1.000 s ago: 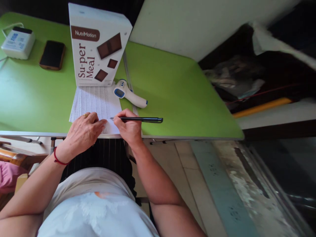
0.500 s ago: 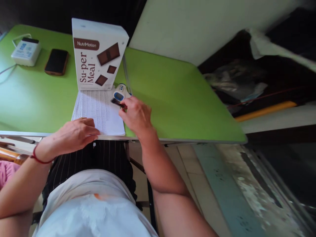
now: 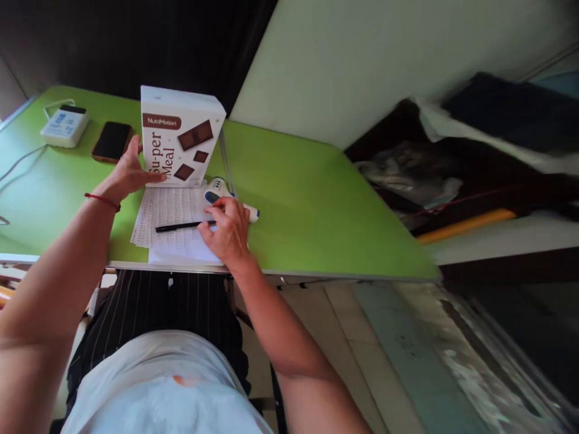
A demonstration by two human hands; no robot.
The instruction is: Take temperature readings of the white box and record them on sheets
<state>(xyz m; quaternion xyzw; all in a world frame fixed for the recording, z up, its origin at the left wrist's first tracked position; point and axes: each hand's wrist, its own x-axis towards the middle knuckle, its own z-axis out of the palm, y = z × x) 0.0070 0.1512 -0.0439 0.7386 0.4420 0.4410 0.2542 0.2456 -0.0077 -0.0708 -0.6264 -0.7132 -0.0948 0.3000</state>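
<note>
My left hand point(image 3: 129, 172) is at the lower left of a white meal box point(image 3: 187, 126) that stands upright. Its thumb lies across the box front and the fingers reach along its left side. A black pen point(image 3: 178, 227) lies on printed sheets point(image 3: 176, 202) in front of the box. Above the pen's right end rests my right hand point(image 3: 227, 229), its fingers loosely curled and apart. Just beyond that hand, a white and blue handheld thermometer point(image 3: 217, 188) lies on its side, its handle partly covered by the fingers.
On the green table point(image 3: 289, 199), a black phone point(image 3: 111, 141) and a white device point(image 3: 66, 126) with a cable lie at the left. A pale wall point(image 3: 307, 72) rises behind. Shelves with a plastic bag point(image 3: 411, 175) stand to the right.
My left hand has moved from the paper's front edge up to the box. The pen, held in my right hand before, now lies on the sheets. The view has shifted.
</note>
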